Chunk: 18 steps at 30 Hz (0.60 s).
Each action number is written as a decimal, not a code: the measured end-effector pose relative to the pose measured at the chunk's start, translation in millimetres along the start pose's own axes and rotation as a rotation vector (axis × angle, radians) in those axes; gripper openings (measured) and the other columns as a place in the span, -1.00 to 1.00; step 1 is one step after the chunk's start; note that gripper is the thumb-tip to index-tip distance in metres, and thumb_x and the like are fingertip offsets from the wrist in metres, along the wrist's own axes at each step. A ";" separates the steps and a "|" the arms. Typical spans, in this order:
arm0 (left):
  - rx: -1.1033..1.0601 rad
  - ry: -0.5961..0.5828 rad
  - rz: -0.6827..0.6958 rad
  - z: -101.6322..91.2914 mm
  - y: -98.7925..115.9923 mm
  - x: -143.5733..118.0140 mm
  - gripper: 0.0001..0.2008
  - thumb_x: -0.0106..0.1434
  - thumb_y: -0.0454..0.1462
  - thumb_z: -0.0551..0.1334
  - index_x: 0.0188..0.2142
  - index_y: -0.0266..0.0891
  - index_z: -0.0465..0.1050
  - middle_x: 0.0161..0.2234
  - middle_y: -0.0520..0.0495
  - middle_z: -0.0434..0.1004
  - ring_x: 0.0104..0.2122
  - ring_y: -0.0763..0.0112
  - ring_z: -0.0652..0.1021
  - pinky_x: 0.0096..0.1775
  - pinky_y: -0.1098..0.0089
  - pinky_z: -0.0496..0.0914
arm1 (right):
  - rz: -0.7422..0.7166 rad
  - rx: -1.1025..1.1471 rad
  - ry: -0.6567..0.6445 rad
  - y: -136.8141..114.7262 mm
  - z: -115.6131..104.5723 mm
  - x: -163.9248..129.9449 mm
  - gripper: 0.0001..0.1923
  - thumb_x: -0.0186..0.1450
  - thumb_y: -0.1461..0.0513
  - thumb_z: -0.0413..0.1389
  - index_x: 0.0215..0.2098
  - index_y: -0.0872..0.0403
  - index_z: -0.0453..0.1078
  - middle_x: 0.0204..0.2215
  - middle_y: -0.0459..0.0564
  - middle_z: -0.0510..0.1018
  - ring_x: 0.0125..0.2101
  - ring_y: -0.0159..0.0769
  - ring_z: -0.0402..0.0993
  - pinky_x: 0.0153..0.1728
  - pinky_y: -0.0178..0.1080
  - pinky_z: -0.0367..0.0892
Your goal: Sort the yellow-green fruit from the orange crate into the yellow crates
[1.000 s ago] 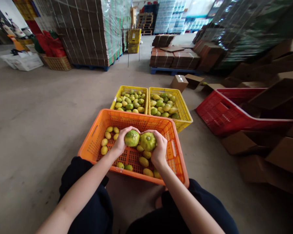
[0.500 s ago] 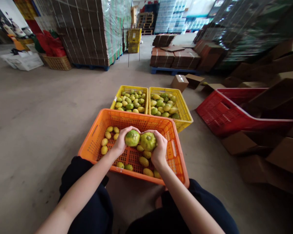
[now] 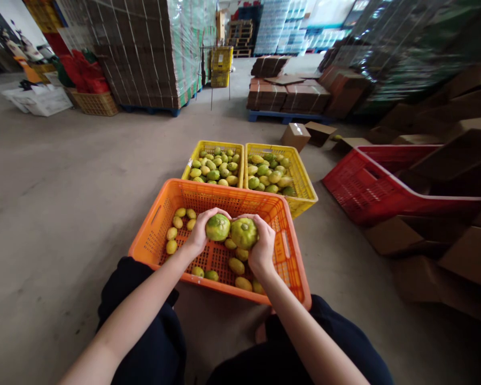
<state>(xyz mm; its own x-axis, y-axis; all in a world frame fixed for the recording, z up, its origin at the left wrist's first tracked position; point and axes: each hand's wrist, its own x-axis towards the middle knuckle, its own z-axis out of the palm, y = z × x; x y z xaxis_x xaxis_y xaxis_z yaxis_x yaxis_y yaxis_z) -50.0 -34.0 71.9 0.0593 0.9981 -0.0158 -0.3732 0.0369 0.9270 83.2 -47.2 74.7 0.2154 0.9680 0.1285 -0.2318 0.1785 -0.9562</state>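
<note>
Two green fruits [image 3: 231, 230] held side by side; left hand [image 3: 198, 235], right hand [image 3: 260, 246].

Fruit warehouse: wrapped pallets [image 3: 152, 48], fruit crates [image 3: 279, 176], cartons [image 3: 294, 136].

The two green fruits, one in the left hand [image 3: 198, 235] and one in the right hand [image 3: 260, 243], have dull, pebbled rinds. Under the hands, the orange crate [image 3: 156, 224] is matt perforated plastic. Just beyond it, the yellow crates [image 3: 304, 187] are plastic mesh too, as is the red crate [image 3: 364, 192] to the right. The floor [image 3: 64, 203] is smooth grey concrete. The cartons [image 3: 388, 235] on the right are plain brown cardboard.
</note>
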 end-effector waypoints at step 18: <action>-0.136 0.229 -0.358 -5.4 -10.8 11.5 -0.54 0.19 0.08 0.09 -0.36 -0.25 0.52 -0.48 -0.09 0.56 -0.41 0.27 0.58 -0.37 0.36 0.43 | 0.249 -0.002 0.193 20.3 -0.3 7.0 -0.55 0.16 -0.13 0.13 -0.46 0.08 0.49 -0.55 -0.10 0.58 -0.49 -0.24 0.49 -0.38 -0.21 0.38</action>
<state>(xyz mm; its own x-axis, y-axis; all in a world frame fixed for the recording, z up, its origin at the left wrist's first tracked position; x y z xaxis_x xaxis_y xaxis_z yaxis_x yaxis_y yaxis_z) -50.3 -22.7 59.7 0.0058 0.9059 -0.4234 -0.4854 0.3727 0.7909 80.3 -36.8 56.1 0.3285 0.9305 -0.1620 -0.2979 -0.0606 -0.9527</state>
